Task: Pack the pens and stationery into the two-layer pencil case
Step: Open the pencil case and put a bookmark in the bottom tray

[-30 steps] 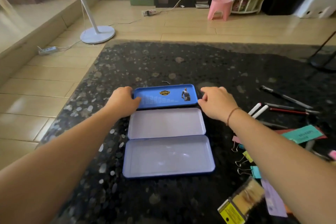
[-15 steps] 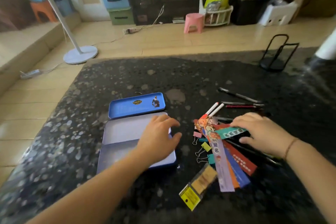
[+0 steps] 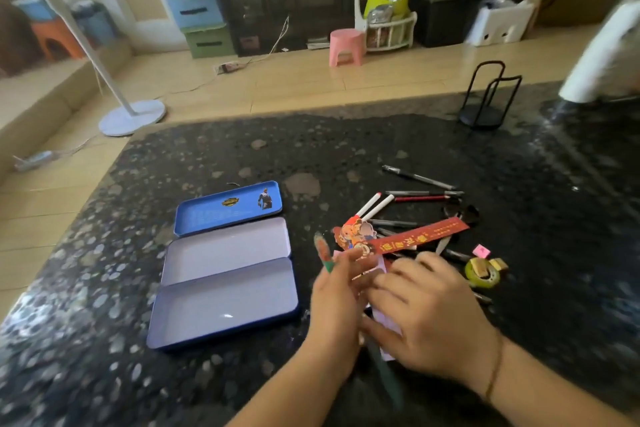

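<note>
The blue tin pencil case (image 3: 225, 267) lies open on the black speckled table, its lid and two pale trays empty. To its right my left hand (image 3: 334, 302) and my right hand (image 3: 429, 315) are together over a bunch of paper bookmarks (image 3: 384, 319), both gripping it; a green strip (image 3: 323, 253) sticks up from my left hand. A red bookmark with cartoon figures (image 3: 401, 239) lies just beyond my fingers on a pile of pens (image 3: 415, 198). The picture is blurred around the hands.
A green tape roll (image 3: 483, 274) with small erasers sits right of my right hand. A black wire stand (image 3: 485, 97) is at the table's far edge. The table's left edge drops to a tiled floor with a white fan base (image 3: 133, 118).
Both hands left the case and moved right to the stationery pile. They have gathered the fanned bookmarks and lifted them. The camera has swung right.
</note>
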A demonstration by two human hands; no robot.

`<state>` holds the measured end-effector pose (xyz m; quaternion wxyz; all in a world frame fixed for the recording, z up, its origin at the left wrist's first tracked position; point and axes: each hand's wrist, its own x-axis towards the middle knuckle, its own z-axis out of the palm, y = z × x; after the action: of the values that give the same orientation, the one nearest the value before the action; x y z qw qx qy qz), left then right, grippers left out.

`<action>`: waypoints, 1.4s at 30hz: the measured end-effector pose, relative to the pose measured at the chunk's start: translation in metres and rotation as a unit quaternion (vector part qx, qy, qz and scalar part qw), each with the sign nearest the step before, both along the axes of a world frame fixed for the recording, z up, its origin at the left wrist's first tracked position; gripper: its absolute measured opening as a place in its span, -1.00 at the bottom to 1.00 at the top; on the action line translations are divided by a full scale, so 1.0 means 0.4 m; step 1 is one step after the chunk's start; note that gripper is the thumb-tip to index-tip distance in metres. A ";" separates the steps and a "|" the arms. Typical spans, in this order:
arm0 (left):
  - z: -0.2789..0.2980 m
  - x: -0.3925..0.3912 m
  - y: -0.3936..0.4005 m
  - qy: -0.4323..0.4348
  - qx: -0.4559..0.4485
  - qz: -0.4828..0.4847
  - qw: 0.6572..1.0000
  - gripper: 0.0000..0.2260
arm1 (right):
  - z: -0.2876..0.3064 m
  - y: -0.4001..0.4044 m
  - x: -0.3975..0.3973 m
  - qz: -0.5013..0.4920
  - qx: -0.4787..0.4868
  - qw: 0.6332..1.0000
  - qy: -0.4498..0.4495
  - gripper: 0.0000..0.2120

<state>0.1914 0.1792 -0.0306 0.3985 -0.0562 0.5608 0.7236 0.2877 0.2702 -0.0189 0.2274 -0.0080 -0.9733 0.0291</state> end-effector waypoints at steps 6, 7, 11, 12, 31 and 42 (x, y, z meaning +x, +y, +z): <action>0.004 -0.036 -0.067 -0.168 0.117 0.000 0.979 -0.76 | -0.023 0.223 -0.061 -0.193 -0.098 0.947 -0.239 -0.78; 0.004 -0.032 -0.073 -0.200 0.144 -0.005 0.969 -0.71 | -0.028 0.240 -0.070 -0.189 -0.120 0.935 -0.275 -0.83; 0.001 -0.023 -0.091 -0.281 0.202 -0.008 0.938 -0.47 | -0.027 0.248 -0.085 -0.177 -0.074 0.949 -0.252 -0.86; -0.002 -0.023 -0.094 -0.289 0.208 -0.010 0.934 -0.43 | -0.027 0.246 -0.085 -0.178 -0.058 0.951 -0.248 -0.87; -0.039 -0.014 -0.093 -0.224 0.177 -0.015 0.958 -0.45 | 0.005 -0.080 -0.021 -0.178 -0.133 0.968 -0.114 -0.61; -0.018 -0.035 -0.139 -0.247 0.197 0.014 0.949 -0.47 | -0.071 0.017 -0.065 -0.357 -0.158 0.881 -0.267 -0.52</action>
<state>0.1776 0.1235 -0.0378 0.5178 -0.1615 0.2899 0.7885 0.2619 0.2771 -0.0472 -0.0506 -0.3986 -0.9107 0.0962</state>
